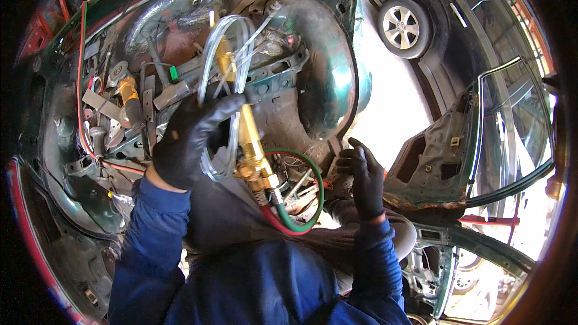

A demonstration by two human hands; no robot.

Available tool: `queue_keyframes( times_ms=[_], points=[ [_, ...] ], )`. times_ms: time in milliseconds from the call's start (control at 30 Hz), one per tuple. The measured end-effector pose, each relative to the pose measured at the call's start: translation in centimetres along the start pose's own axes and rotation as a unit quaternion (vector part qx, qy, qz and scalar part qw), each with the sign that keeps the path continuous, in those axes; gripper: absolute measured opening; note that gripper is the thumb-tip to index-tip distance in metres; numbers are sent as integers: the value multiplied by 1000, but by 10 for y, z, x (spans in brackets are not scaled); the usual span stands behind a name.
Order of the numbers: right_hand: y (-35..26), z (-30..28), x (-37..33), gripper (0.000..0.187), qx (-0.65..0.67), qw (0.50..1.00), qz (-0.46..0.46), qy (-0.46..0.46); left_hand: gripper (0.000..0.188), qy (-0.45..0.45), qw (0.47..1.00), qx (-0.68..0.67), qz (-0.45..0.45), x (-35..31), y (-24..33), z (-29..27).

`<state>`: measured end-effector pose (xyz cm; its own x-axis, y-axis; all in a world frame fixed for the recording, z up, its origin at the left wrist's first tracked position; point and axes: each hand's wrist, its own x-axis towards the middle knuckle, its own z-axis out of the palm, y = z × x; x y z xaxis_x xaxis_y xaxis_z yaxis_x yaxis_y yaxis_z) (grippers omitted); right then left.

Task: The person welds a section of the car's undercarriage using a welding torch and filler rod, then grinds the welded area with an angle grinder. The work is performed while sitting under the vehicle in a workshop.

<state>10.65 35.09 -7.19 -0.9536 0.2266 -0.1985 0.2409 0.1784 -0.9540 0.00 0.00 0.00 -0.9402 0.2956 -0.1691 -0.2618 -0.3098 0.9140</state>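
Observation:
My left hand (pixel 195 135), in a black glove, is closed around a brass gas torch (pixel 251 138) and a loose coil of shiny, pale wire or tubing (pixel 211 54). The coil loops above and below the fingers. A red hose (pixel 278 224) and a green hose (pixel 321 195) run from the torch's lower end and curve to the right over my lap. My right hand (pixel 365 183), also black-gloved, is raised by my right knee with its fingers apart and nothing visible in it.
Left of me, an orange angle grinder (pixel 128 95) lies among metal tools in a stripped green car body (pixel 328 78). A hammer (pixel 171 93) lies near it. An open door frame (pixel 433 156) stands right. Beyond is a parked dark car (pixel 448 36).

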Motion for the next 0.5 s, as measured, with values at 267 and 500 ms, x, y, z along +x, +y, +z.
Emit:
queue_keyframes(
  times_ms=[267,500],
  points=[
    [-55,37,-104,109,81,984,-3,-161,29,-131,857,364,341,-4,-33,47],
    [-67,39,-120,119,53,989,-4,-138,29,-143,976,147,79,-13,-41,97]
  ],
)
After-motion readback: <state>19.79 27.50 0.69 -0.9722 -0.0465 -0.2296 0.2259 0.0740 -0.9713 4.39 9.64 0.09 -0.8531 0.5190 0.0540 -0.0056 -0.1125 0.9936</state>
